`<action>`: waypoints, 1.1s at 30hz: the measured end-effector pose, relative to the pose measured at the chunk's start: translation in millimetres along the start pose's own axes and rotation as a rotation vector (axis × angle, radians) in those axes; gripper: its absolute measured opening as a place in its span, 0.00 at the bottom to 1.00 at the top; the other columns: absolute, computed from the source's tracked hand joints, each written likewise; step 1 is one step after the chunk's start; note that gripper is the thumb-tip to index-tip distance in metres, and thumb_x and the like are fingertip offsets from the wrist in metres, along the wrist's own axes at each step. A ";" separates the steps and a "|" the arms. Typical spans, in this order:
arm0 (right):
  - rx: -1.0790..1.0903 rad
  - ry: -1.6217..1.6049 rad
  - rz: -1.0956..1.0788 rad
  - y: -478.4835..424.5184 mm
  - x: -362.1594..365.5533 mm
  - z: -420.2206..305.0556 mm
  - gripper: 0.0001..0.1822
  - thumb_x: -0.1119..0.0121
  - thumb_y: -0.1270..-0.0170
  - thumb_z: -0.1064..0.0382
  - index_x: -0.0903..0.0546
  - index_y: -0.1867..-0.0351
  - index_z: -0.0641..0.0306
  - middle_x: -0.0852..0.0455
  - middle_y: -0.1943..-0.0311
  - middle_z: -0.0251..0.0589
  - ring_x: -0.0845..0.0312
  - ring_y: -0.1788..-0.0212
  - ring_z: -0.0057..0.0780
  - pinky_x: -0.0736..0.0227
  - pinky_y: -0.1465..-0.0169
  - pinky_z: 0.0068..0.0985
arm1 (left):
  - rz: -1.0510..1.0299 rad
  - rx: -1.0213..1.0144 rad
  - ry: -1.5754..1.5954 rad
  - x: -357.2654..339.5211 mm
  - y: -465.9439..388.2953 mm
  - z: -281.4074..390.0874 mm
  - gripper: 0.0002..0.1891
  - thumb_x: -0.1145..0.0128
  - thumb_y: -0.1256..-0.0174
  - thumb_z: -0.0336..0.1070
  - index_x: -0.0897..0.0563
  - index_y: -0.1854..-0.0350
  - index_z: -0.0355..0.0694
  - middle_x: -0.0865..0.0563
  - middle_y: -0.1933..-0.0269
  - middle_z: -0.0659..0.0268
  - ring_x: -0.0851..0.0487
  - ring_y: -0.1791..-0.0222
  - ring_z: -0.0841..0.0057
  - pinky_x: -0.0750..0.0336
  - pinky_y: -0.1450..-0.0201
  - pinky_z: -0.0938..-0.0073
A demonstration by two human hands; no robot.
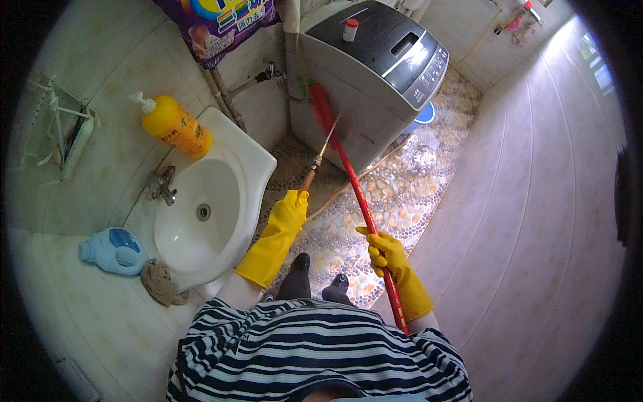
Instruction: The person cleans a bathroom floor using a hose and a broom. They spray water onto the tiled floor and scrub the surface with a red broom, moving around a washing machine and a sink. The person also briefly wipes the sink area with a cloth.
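Note:
Both of my hands wear yellow rubber gloves. My left hand [292, 207] grips a hose nozzle [315, 168] with a brass tip, and a thin jet of water comes from it towards the side of the washing machine [346, 118]. In my right hand [388, 251] is the red pole of a long-handled brush [357, 188]. The red brush head [320, 108] lies against the machine's grey side panel, its bristles partly blurred. The hose [329, 202] trails over the pebble-patterned floor [392, 201], which looks wet.
At my left is a white washbasin [246, 151] with a metal tap [163, 186], a yellow pump bottle [176, 125], a blue jug [118, 251] and a brown cloth [159, 284]. A small red-capped bottle [350, 31] stands on the machine's lid. A blue basin [425, 114] sits beyond it. Tiled wall [502, 226] runs along my right.

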State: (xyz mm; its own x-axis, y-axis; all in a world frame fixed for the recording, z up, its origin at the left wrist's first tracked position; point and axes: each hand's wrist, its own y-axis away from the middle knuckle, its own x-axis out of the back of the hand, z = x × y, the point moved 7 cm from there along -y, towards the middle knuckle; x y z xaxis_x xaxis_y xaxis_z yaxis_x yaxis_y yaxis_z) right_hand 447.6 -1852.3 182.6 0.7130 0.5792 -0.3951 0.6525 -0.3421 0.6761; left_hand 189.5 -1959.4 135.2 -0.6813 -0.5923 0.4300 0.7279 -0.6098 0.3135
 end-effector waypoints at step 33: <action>-0.129 0.077 0.016 -24.1 82.3 -19.7 0.24 0.50 0.23 0.56 0.29 0.34 0.69 0.34 0.91 0.29 0.45 0.96 0.20 0.48 0.92 0.20 | 0.022 0.255 -0.125 -23.2 -33.3 -70.8 0.20 0.51 0.24 0.55 0.21 0.55 0.39 0.15 0.76 0.51 0.14 0.80 0.55 0.20 0.78 0.57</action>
State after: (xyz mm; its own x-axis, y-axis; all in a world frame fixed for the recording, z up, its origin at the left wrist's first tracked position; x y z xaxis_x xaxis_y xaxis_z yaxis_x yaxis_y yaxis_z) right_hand 485.5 -1781.9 146.1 0.6979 0.6314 -0.3381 0.5994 -0.2565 0.7583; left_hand 175.6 -1962.7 54.9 -0.6621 -0.5249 0.5349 0.7489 -0.4363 0.4987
